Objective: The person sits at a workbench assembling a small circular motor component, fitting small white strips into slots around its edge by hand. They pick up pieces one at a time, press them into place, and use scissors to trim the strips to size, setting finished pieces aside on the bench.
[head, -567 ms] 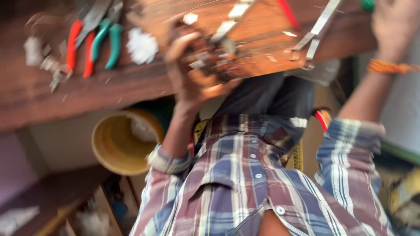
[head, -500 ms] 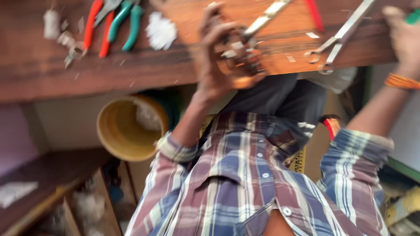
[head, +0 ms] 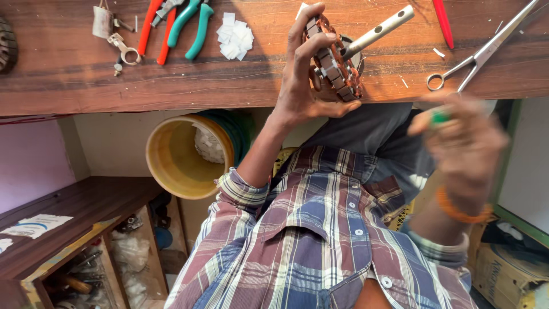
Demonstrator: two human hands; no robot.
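The wooden workbench [head: 86, 63] had swung from a tilt to nearly level across 12 o'clock, and the yellow bucket [head: 177, 160] had settled at 9 o'clock below its edge. The left hand [head: 303, 74] kept its grasp on the copper-wound motor armature [head: 337, 63] over the bench at 1 o'clock, so the winding work looked uninterrupted. The right hand [head: 463, 143] had dropped from the bench to 3 o'clock, blurred, apparently pinching 1 small green object [head: 440, 117].

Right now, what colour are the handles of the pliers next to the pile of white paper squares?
Green, or teal: the pliers lie on the wooden bench, clearest in the head view.
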